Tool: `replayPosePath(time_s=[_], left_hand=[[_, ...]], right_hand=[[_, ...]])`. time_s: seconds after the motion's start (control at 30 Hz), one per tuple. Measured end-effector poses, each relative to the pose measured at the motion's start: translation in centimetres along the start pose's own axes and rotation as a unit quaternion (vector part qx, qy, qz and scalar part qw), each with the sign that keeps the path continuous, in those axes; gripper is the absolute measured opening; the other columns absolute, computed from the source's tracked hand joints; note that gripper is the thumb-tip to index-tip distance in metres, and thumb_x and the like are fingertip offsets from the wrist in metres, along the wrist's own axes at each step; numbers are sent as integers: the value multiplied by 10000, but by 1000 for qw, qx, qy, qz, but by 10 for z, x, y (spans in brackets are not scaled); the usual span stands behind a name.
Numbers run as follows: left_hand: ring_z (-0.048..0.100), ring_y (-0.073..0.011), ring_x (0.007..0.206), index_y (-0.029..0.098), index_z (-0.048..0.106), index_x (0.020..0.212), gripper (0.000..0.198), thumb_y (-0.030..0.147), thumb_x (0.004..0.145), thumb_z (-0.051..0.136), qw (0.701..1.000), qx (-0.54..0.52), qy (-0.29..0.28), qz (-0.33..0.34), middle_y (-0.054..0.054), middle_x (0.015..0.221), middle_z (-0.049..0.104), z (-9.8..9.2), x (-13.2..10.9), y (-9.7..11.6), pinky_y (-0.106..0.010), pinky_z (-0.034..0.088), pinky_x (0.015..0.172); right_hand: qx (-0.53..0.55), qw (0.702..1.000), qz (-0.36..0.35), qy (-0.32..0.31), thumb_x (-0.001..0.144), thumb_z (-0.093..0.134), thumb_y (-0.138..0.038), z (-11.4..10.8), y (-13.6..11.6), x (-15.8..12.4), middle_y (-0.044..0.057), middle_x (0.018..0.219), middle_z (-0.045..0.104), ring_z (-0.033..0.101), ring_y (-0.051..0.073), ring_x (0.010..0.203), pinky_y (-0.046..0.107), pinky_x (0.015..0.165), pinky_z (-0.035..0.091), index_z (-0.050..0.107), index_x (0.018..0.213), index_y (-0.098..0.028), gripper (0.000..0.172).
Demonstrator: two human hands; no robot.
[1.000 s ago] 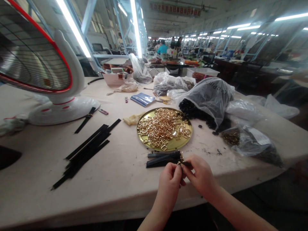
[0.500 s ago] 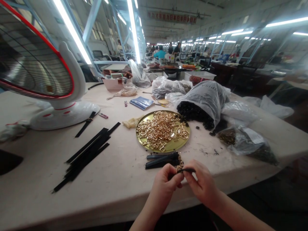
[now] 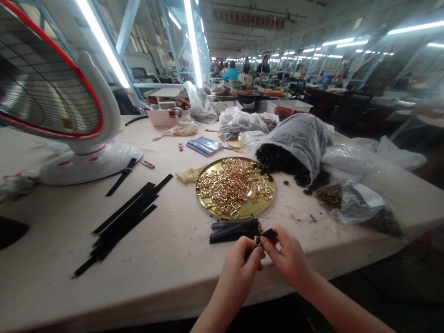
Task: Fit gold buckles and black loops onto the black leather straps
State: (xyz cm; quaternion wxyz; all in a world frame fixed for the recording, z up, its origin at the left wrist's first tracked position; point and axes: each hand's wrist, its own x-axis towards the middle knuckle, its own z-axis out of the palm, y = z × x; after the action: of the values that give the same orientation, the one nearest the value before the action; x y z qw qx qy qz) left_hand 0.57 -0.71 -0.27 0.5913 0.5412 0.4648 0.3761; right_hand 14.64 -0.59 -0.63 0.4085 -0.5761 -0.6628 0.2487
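At the table's front edge my left hand [image 3: 243, 260] and my right hand [image 3: 287, 254] meet, both closed. My right fingers pinch a black strap [image 3: 268, 234]. A small gold buckle [image 3: 257, 240] shows at my left fingertips, partly hidden by them. Just behind my hands lies a bundle of black straps [image 3: 234, 231] with gold buckles at its right end. Beyond it a round gold tray [image 3: 211, 210] bears a heap of loose gold buckles [image 3: 232, 185]. Plain black straps [image 3: 121, 222] are piled to the left.
A white fan with a red rim [image 3: 90, 159] stands at the left. Behind the tray lie a blue packet [image 3: 204, 146] and an open plastic bag [image 3: 301, 138] spilling small black pieces. Another clear bag [image 3: 360, 208] rests at the right. Several people are in the background.
My right hand has turned and shifted slightly up, so the black strap now tilts upward between the fingers. My left hand stays nearly in place. The view has shifted slightly.
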Motion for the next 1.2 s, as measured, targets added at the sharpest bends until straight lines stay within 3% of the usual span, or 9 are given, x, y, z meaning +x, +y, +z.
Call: replayPosePath(time_s=[0.17,0.27,0.4,0.63,0.87,0.93,1.03,1.2], left_hand=[[507,-104,490,179,477,652,237,378,743,568,998,-62,20,-25,26,556,562,3,0,-2,-211,394,504],[498,-99,481,175,474,640,250,379,728,591,996,-79,24,-28,27,547,548,4,-2,-5,-210,391,499],[491,-105,477,179,476,639,253,386,726,594,996,-79,28,-20,35,499,521,6,-7,-11,-211,385,501],[500,-114,504,185,468,647,249,387,736,583,999,-40,13,-9,28,527,530,10,-14,-13,-220,390,524],[472,-115,516,189,479,633,231,369,748,566,999,39,26,13,29,526,522,12,-21,-10,-215,356,517],[471,-110,500,189,485,640,223,368,746,566,1000,21,20,6,35,516,518,12,-18,-10,-211,352,505],[471,-95,464,187,471,641,234,377,732,572,998,-49,3,-29,36,537,535,12,-13,-6,-204,354,476],[455,-73,435,179,456,639,257,385,718,588,993,-105,-2,-59,38,554,547,11,-8,1,-194,350,452]], right_hand=[[102,994,35,-4,824,488,-299,9,2,-1,-9,645,544,517,148,590,257,546,390,468,757,-215,109],[40,999,-7,17,821,488,-273,8,1,-5,2,668,542,509,159,625,277,583,383,471,754,-217,90],[-48,996,-75,-3,830,457,-238,2,-2,-12,25,702,542,499,179,666,305,611,369,489,769,-217,72],[10,998,-61,8,850,408,-208,-1,-2,-27,27,726,534,508,177,679,295,618,397,480,825,-218,77],[15,994,-104,10,829,439,-205,-6,6,-34,34,715,532,497,188,689,312,631,393,504,805,-220,71],[33,996,-79,12,829,445,-230,-8,6,-32,32,714,543,503,185,687,308,633,395,516,798,-218,78],[92,995,17,-14,832,460,-299,-10,3,-24,17,689,554,507,170,655,283,603,396,537,769,-209,134],[256,953,128,-95,801,518,-353,-11,-6,-9,-6,657,532,479,137,624,251,579,382,556,748,-173,191]])
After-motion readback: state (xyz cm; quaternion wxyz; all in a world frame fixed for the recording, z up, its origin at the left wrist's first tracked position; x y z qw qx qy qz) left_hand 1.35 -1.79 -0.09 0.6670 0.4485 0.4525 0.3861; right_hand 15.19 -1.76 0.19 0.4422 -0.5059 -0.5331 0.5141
